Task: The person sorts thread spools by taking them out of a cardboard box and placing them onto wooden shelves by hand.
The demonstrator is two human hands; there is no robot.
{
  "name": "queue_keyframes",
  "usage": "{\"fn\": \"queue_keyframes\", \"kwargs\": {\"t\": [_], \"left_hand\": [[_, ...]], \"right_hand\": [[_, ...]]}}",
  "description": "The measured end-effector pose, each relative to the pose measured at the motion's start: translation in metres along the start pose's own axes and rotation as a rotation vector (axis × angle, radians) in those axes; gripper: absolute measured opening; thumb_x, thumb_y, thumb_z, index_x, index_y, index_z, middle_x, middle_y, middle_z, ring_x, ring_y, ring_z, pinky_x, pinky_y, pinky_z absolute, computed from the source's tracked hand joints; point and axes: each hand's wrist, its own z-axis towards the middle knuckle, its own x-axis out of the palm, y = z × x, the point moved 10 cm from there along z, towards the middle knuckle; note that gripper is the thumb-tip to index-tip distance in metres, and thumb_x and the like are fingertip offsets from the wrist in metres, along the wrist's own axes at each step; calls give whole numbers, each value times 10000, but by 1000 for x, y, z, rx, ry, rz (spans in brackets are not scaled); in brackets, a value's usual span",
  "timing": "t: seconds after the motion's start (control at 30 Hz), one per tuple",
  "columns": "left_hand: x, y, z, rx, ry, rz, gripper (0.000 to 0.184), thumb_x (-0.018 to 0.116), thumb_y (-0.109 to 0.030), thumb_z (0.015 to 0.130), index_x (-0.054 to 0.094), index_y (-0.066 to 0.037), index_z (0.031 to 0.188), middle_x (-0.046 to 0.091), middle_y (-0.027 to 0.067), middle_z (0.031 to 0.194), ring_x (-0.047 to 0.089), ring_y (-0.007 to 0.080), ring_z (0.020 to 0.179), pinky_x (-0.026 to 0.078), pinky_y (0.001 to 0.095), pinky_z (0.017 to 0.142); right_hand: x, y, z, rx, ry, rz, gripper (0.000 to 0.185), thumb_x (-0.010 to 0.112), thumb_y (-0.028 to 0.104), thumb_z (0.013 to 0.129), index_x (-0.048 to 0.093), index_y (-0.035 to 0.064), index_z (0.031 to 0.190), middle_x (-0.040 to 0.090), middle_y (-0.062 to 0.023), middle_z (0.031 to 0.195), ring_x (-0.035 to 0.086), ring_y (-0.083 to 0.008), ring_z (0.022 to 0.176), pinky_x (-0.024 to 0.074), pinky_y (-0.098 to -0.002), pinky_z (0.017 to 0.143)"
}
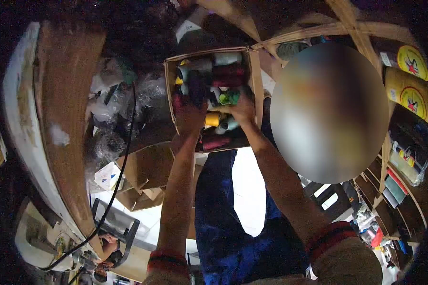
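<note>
A cardboard box [258,90] of thread spools is in front of me, with both my hands inside it. My left hand [192,115] is closed around a dark spool of thread [196,89] at the left side; shadow hides part of the fingers. On the right, my right hand [244,109] has its thumb and fingers closed against a green spool of thread [229,98], though the far fingers are hard to see. Around them lie dark red spools [229,76], a yellow spool [212,118], a pale grey spool [227,59] and a red spool [216,142].
Clear plastic bags [110,107] and an open cardboard carton [147,166] are to the left. A long board edge [62,118] runs beyond them, with a black cable [128,147] hanging. Wooden shelving [406,190] with packages stands right. A blurred round patch covers the right middle.
</note>
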Motion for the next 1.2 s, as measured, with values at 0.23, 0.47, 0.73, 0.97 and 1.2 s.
{"fn": "queue_keyframes", "kwargs": {"t": [0.23,0.47,0.73,0.97,1.2], "left_hand": [[12,-6,24,-41,-5,120,520,588,-429,796,538,-49,1147,578,186,1077,531,334,1026,469,399,834],[19,5,39,-167,-39,-311,547,644,-423,755,538,-38,1128,599,174,1031,593,311,910,490,387,783],[-50,-26,-60,-652,576,-1122,484,785,-276,672,603,-8,1031,632,92,986,588,179,861,458,313,821],[-279,-148,-112,-420,544,-2083,700,706,-50,710,352,-44,1314,503,109,1205,550,232,1029,459,357,885],[-415,-219,-161,-83,432,-1908,714,739,-54,678,348,-37,1275,538,87,1085,576,206,953,492,339,830]], "right_hand": [[46,-18,14,15,307,-638,237,603,96,704,609,36,933,589,-206,1005,591,-346,908,497,-401,781],[4,-2,9,-189,-44,-395,361,638,192,734,543,38,1046,623,-188,823,624,-367,747,525,-419,677],[-158,108,-36,82,238,568,424,788,217,670,527,44,956,579,-25,835,550,-130,780,466,-292,725],[-297,297,-119,-105,250,274,651,774,372,646,501,1,1107,584,-149,1038,572,-270,949,445,-356,854],[-399,420,-213,-231,-58,-42,655,740,495,641,545,1,1025,617,-196,948,598,-354,912,463,-394,803]]}}
